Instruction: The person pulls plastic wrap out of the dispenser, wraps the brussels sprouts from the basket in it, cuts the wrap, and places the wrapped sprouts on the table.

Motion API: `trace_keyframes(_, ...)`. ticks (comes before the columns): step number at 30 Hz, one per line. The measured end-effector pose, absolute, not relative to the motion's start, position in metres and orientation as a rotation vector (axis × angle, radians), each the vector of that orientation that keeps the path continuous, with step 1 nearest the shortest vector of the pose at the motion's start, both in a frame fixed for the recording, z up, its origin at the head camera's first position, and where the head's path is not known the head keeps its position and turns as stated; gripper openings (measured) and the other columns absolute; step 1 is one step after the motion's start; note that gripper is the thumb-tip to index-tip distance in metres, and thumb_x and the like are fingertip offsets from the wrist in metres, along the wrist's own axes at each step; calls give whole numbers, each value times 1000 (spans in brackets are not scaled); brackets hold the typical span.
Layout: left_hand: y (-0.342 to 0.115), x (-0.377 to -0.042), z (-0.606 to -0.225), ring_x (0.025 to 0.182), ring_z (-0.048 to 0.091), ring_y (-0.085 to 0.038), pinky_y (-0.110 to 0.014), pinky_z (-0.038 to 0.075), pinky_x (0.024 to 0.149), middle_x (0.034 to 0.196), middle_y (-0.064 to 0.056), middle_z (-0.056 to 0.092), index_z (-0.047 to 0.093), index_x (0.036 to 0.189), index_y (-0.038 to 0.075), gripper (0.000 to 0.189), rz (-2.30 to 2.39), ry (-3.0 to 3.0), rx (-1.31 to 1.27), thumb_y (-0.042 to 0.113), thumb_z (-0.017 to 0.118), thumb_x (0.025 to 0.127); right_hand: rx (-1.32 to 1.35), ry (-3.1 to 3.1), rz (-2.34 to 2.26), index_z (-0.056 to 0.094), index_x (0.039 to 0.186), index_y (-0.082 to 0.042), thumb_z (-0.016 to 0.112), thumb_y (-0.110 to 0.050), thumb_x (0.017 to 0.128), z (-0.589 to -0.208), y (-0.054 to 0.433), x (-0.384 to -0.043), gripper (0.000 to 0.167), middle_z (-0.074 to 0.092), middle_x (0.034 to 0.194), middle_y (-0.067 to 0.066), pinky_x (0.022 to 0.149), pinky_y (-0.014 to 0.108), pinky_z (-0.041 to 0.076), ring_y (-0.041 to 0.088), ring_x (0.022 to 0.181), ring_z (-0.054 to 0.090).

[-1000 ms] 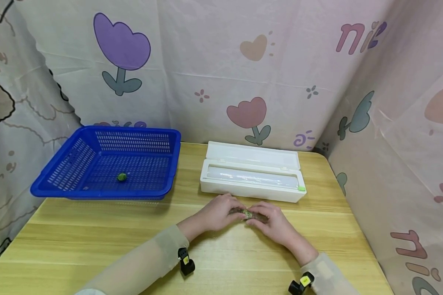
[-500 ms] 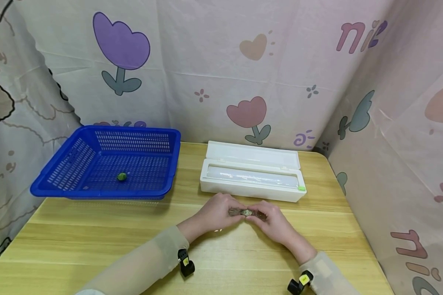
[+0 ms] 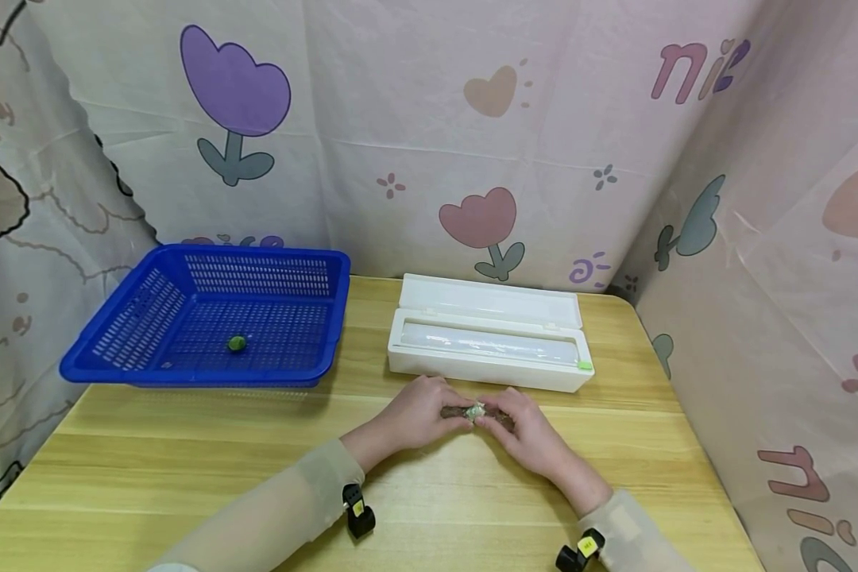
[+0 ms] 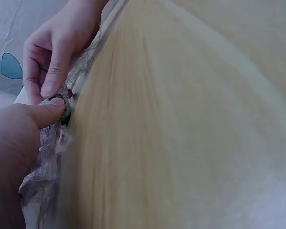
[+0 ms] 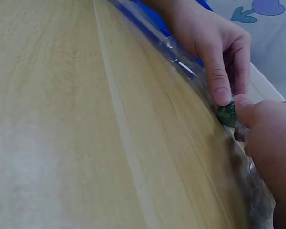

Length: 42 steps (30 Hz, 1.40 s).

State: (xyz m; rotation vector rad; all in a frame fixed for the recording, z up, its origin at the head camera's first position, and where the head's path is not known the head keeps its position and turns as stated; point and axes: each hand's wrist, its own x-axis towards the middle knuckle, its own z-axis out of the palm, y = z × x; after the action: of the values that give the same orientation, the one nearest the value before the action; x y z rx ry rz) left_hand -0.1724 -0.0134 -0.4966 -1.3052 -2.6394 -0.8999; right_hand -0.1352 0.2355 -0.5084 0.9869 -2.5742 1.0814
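Observation:
A small round green piece of produce [image 3: 475,411], like a Brussels sprout, sits low over the table in clear plastic wrap [image 4: 47,152]. Thumb and fingers of my left hand [image 3: 422,413] pinch the bunched wrap on its left side. From the other side my right hand [image 3: 527,429] grips it the same way, so the thumbs nearly meet. Dark green [image 5: 226,116] shows between the thumbs in the right wrist view, and crumpled wrap trails out past both hands. The fingers hide much of the bundle.
A blue slotted basket [image 3: 332,318] at the back left holds one small green ball [image 3: 237,343]. Behind my hands stands a white plastic-wrap dispenser [image 3: 472,367], lid up, with a roll [image 3: 489,342] inside. A patterned curtain [image 3: 393,103] borders the wooden table [image 3: 457,508].
Both hands stay in nearly the same place. The wrapped green piece between their fingertips has turned, from green through dull to a bright, shiny side.

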Motion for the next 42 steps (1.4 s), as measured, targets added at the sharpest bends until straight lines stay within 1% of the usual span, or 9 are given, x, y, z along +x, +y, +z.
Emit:
trace_keyframes(6, -14, -173, -495, 94, 64, -10, -31, 51, 87, 114, 4, 78, 79, 126, 17, 39, -897, -2681, -1298, 43, 77, 97, 999, -2569, 998, 76, 129, -15, 85, -21, 92, -509, 237, -133, 39, 73, 119, -10, 84, 36, 50, 10, 101, 61)
trace_keyframes(15, -13, -172, -497, 100, 64, -10, -32, 51, 91, 117, 6, 76, 78, 128, 18, 39, -918, -2709, -1279, 44, 74, 100, 1007, -2533, 947, 79, 124, -9, 87, -18, 90, -511, 237, -133, 37, 74, 118, -3, 87, 40, 53, 16, 106, 65)
trace_keyframes(18, -12, -171, -497, 102, 63, -9, -33, 50, 93, 119, 10, 76, 77, 129, 22, 37, -896, -2718, -1260, 44, 74, 100, 989, -2533, 960, 81, 119, -11, 88, -18, 89, -511, 236, -133, 32, 74, 112, -6, 83, 37, 52, 12, 98, 64)
trace_keyframes(22, -12, -169, -495, 112, 60, -12, -37, 47, 101, 122, 11, 74, 77, 129, 26, 34, -824, -2692, -1270, 41, 75, 99, 968, -2545, 980, 82, 112, -13, 88, -18, 89, -507, 235, -132, 24, 73, 101, -9, 75, 31, 51, 6, 87, 60)
trace_keyframes(27, -12, -167, -492, 120, 56, -14, -41, 41, 106, 122, 9, 73, 80, 124, 24, 26, -762, -2604, -1314, 30, 77, 98, 1017, -2540, 1024, 82, 106, -10, 75, -11, 99, -501, 236, -130, 9, 74, 101, -6, 76, 32, 54, 7, 87, 62)
trace_keyframes(30, -13, -165, -491, 122, 54, -14, -42, 39, 104, 123, 9, 72, 81, 120, 24, 23, -751, -2562, -1330, 25, 78, 98, 1069, -2552, 1077, 81, 111, -7, 71, -6, 101, -497, 240, -129, 14, 74, 102, -3, 72, 29, 55, 6, 84, 62)
trace_keyframes(35, -12, -164, -492, 125, 49, -15, -39, 38, 99, 127, 7, 66, 81, 121, 26, 28, -732, -2534, -1354, 16, 80, 95, 1141, -2564, 1125, 77, 122, -3, 73, 2, 98, -497, 245, -127, 25, 74, 102, -2, 64, 22, 53, 4, 79, 60)
trace_keyframes(39, -12, -164, -493, 118, 53, -13, -34, 42, 98, 120, 10, 68, 81, 121, 25, 30, -708, -2521, -1385, 10, 80, 94, 1171, -2551, 1121, 77, 121, -1, 73, 8, 94, -497, 247, -126, 28, 76, 106, 1, 75, 26, 58, 10, 89, 68)
trace_keyframes(42, -12, -164, -493, 119, 56, -13, -35, 43, 105, 120, 10, 71, 81, 119, 23, 31, -735, -2512, -1410, 4, 78, 95, 1193, -2537, 1117, 76, 120, 0, 73, 14, 91, -497, 248, -125, 32, 77, 109, 4, 83, 30, 60, 16, 97, 71)
